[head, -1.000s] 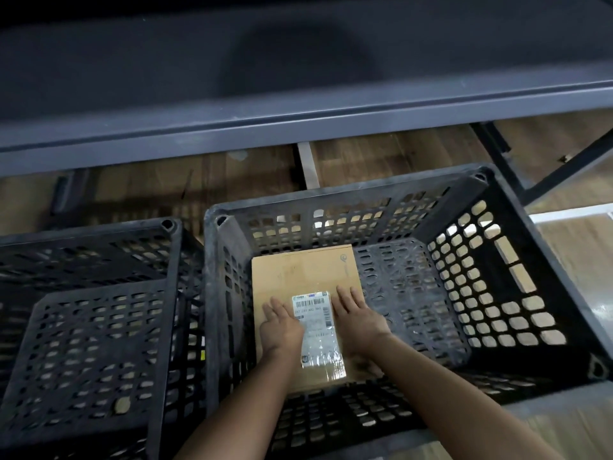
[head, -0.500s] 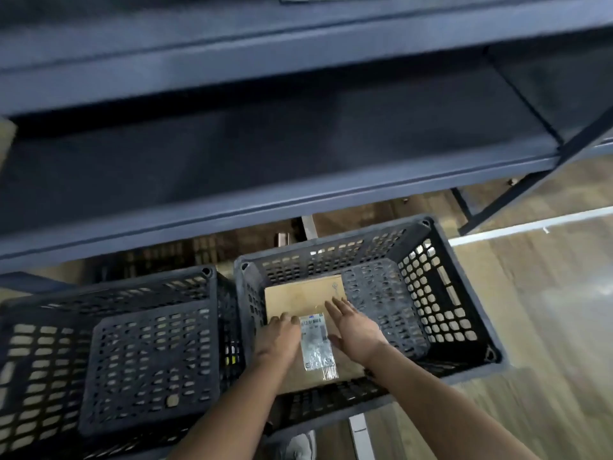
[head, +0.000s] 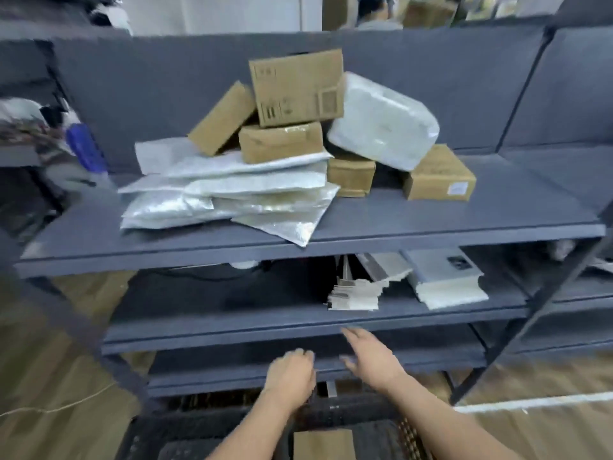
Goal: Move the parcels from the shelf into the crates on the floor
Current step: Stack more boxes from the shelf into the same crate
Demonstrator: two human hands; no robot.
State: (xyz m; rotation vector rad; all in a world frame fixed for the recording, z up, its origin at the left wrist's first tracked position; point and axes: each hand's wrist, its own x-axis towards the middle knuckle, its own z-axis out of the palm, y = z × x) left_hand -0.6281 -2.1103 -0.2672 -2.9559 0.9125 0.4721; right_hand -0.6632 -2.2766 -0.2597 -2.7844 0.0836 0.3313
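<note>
Clearly most of the job is still ahead. Both hands are empty: the left hand (head: 292,371) is loosely curled with nothing in it, and the right hand (head: 371,358) is spread flat, fingers reaching forward toward the shelf (head: 431,210). Just below the wrists, one flat brown parcel (head: 323,444) already lies in a black crate (head: 331,415) on the floor, so at least one delivery looks done. Well above the hands, the upper board holds a heap: a leaning pile of brown boxes (head: 295,88), a white padded bundle (head: 381,124) propped on them, and a slumped stack of silvery mailers (head: 232,194) to the left. Straight above the right hand, on the middle board, sit more white packets (head: 441,280). My guess is that many trips remain. The frame is blurred, so smaller details are uncertain.
</note>
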